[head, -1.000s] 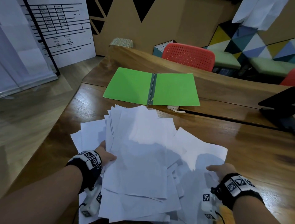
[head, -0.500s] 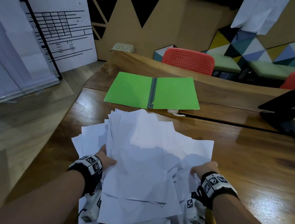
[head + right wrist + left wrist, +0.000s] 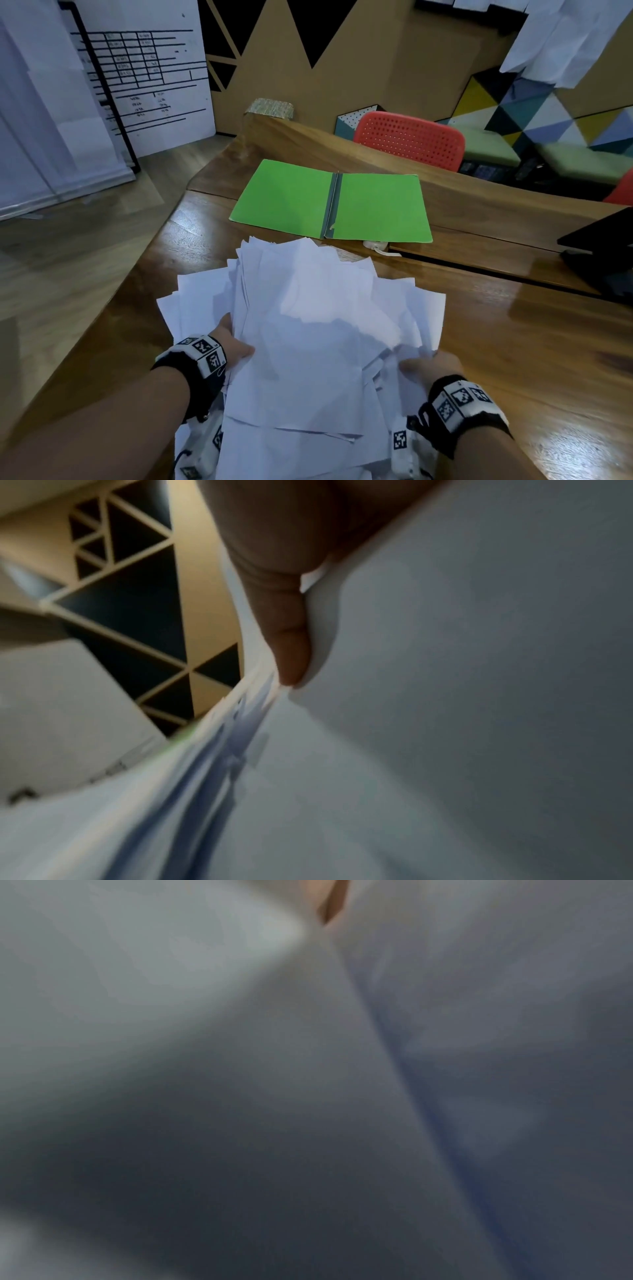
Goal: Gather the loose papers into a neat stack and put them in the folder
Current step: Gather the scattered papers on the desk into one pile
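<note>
A loose pile of white papers (image 3: 308,325) lies fanned on the wooden table (image 3: 531,359) in front of me. My left hand (image 3: 233,346) grips the pile's left edge, thumb on top and fingers hidden beneath. On the right edge my right hand (image 3: 428,366) grips the sheets the same way. The right wrist view shows a thumb (image 3: 287,631) pressed against several sheet edges of the papers (image 3: 479,696). Blurred papers (image 3: 308,1096) fill the left wrist view. The green folder (image 3: 287,198) lies open and flat beyond the pile, apart from it.
A white cable end (image 3: 378,246) sits just under the folder's near edge. A dark laptop-like object (image 3: 603,250) stands at the table's right. A red chair (image 3: 409,140) is behind the raised wooden ledge. A whiteboard (image 3: 147,78) leans at the left.
My right hand has slid left, pushing the outlying right-hand sheets into the pile, which is now narrower and bunched higher. The left hand has stayed at the left edge.
</note>
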A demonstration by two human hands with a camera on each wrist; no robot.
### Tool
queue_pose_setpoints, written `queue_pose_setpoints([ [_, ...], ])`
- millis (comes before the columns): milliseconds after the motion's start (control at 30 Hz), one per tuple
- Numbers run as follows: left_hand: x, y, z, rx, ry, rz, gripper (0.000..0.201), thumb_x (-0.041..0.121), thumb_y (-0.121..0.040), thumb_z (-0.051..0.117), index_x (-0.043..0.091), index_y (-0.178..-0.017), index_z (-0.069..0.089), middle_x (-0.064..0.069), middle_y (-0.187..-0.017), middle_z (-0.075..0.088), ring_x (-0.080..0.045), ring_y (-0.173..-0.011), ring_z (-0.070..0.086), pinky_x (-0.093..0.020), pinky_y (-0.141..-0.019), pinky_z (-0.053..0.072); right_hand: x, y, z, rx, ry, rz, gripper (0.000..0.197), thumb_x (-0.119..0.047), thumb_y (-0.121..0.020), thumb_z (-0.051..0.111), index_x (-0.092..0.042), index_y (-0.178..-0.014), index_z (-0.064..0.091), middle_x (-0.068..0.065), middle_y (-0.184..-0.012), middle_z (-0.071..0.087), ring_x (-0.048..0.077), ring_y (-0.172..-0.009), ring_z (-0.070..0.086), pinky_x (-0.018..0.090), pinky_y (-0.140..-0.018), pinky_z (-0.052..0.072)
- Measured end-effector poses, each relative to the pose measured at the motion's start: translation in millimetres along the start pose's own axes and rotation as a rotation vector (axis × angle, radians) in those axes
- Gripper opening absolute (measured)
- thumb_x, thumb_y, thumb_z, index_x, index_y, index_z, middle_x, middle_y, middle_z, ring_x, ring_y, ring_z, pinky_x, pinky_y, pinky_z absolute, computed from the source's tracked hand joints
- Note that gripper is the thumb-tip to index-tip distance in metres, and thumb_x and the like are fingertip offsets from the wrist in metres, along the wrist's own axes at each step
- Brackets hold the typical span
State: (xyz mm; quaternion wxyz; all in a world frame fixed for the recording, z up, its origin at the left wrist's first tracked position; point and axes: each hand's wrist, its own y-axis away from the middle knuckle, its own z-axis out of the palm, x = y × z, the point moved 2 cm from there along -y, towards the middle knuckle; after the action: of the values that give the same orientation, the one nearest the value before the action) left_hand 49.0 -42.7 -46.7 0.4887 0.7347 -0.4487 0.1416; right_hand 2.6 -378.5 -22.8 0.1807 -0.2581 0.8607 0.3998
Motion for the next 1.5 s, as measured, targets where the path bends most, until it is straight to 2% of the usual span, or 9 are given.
queue_pose_setpoints([
  [267,-2,4,-3,-0.01,-0.017,0.014,0.066,0.003,-0.076,0.065,0.008,-0.134,0.033,-0.018,-0.126,0.054,-0.029,-0.104,0.052,-0.034,-0.092,0.041,19,-12,-40,0.194,-0.165,0.009,0.067,-0.017,-0.07,0.08,0.013,-0.122,0.05,0.026,-0.118,0.06,0.041,-0.106,0.06,0.043,-0.09,0.05],
  [433,-4,2,-7,-0.034,-0.026,0.011,0.071,0.002,-0.075,0.066,0.008,-0.137,0.031,-0.018,-0.129,0.052,-0.034,-0.118,0.051,-0.038,-0.097,0.04,52,-42,-25,-0.157,-0.348,0.129,0.085,-0.022,-0.029,0.092,-0.001,-0.108,0.068,0.021,-0.094,0.071,0.037,-0.079,0.07,0.048,-0.079,0.055],
  [600,-3,2,-9,-0.039,-0.04,0.015,0.069,0.0,-0.073,0.066,0.006,-0.134,0.034,-0.02,-0.127,0.053,-0.035,-0.115,0.052,-0.039,-0.097,0.042,34,-15,-36,0.109,-0.234,0.107,0.064,-0.009,-0.072,0.077,0.012,-0.125,0.049,0.021,-0.115,0.06,0.036,-0.101,0.059,0.035,-0.083,0.047],
  [767,-4,1,-7,-0.027,-0.038,0.034,0.066,-0.001,-0.076,0.064,0.007,-0.134,0.034,-0.02,-0.127,0.054,-0.025,-0.096,0.048,-0.032,-0.086,0.04,32,-17,-31,-0.024,-0.183,0.092,0.058,-0.014,-0.061,0.085,0.007,-0.11,0.065,0.021,-0.108,0.066,0.037,-0.095,0.064,0.042,-0.087,0.053],
  [867,-3,2,-8,-0.032,-0.039,0.031,0.068,-0.001,-0.075,0.065,0.006,-0.135,0.033,-0.02,-0.127,0.053,-0.028,-0.102,0.052,-0.035,-0.09,0.042,12,-9,-49,0.158,0.052,0.023,0.049,-0.019,-0.078,0.069,0.013,-0.114,0.059,0.022,-0.097,0.066,0.034,-0.083,0.062,0.034,-0.07,0.051],
  [1033,-3,2,-8,-0.041,-0.048,0.013,0.068,0.002,-0.075,0.066,0.008,-0.134,0.033,-0.018,-0.121,0.055,-0.033,-0.11,0.053,-0.04,-0.097,0.042,-43,26,-128,0.469,-0.108,-0.267,0.043,-0.026,-0.073,0.064,0.007,-0.1,0.061,0.032,-0.108,0.062,0.038,-0.089,0.059,0.039,-0.075,0.045],
  [1200,-5,4,-9,-0.059,-0.015,0.0,0.07,-0.002,-0.072,0.064,0.009,-0.134,0.033,-0.017,-0.116,0.055,-0.034,-0.107,0.054,-0.044,-0.097,0.045,-82,51,-143,0.413,-0.356,-0.417,0.056,-0.025,-0.075,0.073,0.005,-0.12,0.056,0.024,-0.123,0.06,0.035,-0.113,0.059,0.04,-0.089,0.047],
  [1367,-4,3,-12,-0.077,0.003,-0.036,0.073,-0.001,-0.068,0.068,0.006,-0.133,0.035,-0.013,-0.107,0.055,-0.029,-0.099,0.051,-0.034,-0.086,0.044,-66,15,-59,0.115,-0.26,-0.33,0.016,-0.006,-0.069,0.072,-0.003,-0.083,0.064,0.005,-0.085,0.068,0.016,-0.089,0.061,0.014,-0.057,0.047],
  [1500,-13,-4,-10,-0.066,0.178,-0.01,0.116,0.042,-0.033,0.082,0.007,-0.135,0.04,-0.012,-0.133,0.055,-0.031,-0.12,0.052,-0.045,-0.106,0.039,-36,-3,12,-0.04,0.073,-0.31,0.027,-0.008,-0.077,0.07,0.002,-0.102,0.067,0.018,-0.106,0.068,0.029,-0.1,0.064,0.025,-0.075,0.05],
])
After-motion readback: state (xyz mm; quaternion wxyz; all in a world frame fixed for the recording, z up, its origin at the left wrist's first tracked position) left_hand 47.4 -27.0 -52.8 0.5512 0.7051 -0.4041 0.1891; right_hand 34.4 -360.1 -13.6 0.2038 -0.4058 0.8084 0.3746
